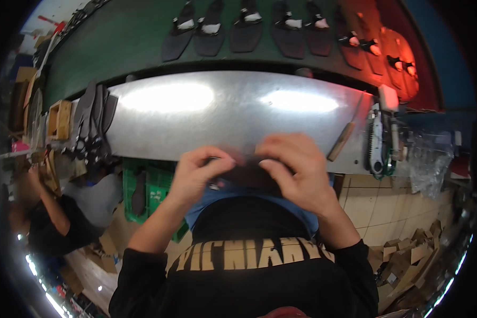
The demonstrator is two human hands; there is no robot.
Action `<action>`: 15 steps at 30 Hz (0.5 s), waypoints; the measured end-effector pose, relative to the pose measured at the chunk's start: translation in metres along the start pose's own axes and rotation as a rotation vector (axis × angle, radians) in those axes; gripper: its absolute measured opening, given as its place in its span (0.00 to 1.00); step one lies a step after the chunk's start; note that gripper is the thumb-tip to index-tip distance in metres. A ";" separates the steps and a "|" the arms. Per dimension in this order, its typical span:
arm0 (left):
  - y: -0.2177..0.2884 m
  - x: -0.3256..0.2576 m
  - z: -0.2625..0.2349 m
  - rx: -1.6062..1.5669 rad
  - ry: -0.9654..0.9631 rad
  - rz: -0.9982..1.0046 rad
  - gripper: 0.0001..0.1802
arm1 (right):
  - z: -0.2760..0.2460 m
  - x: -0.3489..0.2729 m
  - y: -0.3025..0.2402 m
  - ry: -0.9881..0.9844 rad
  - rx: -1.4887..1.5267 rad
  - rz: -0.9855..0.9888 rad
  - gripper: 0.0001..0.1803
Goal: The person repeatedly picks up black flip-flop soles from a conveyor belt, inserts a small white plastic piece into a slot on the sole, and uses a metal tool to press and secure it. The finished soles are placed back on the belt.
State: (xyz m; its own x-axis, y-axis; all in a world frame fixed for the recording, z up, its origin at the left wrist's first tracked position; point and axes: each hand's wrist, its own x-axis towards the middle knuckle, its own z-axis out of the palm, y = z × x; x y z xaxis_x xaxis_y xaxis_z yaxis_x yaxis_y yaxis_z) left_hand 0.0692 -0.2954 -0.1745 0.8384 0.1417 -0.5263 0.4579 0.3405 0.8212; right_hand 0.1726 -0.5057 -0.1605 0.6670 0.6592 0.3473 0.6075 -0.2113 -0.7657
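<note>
Dark flat piece point(249, 172), blurred, pinched between both hands at the near edge of the metal tabletop point(233, 111). Left hand point(199, 172) grips its left end, fingers curled over the top; right hand point(297, 167) clamps its right end, thumb pointing inward. Hands close together, each closed on the piece. What the piece is made of cannot be told.

On the tabletop, right of the piece: a wooden-handled tool point(342, 140) lying slantwise, then a white and black tool point(376, 140) at the far right edge. At the tabletop's left end, a stack of dark soles point(93, 119). Beyond the tabletop, a green belt point(127, 42) carries a row of sandals point(246, 26). Below the tabletop's left part, a green crate point(148, 193); a second person point(63, 206) crouches left of it.
</note>
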 end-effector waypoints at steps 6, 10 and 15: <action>0.006 0.004 -0.030 -0.376 0.053 0.035 0.21 | -0.067 -0.014 0.089 0.559 -0.919 0.293 0.28; -0.009 0.009 -0.026 -0.372 0.032 -0.021 0.24 | -0.057 -0.025 0.111 0.428 -0.725 0.531 0.29; -0.016 0.009 -0.017 -0.441 0.037 -0.100 0.22 | -0.021 -0.029 0.053 0.254 0.016 0.413 0.25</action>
State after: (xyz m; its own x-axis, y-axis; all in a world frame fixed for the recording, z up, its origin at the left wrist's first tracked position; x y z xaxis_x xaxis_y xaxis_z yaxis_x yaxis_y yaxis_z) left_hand 0.0639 -0.2835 -0.1965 0.7817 0.1189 -0.6123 0.3592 0.7168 0.5977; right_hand 0.1947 -0.5518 -0.2001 0.9363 0.3252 0.1325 0.2646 -0.4053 -0.8750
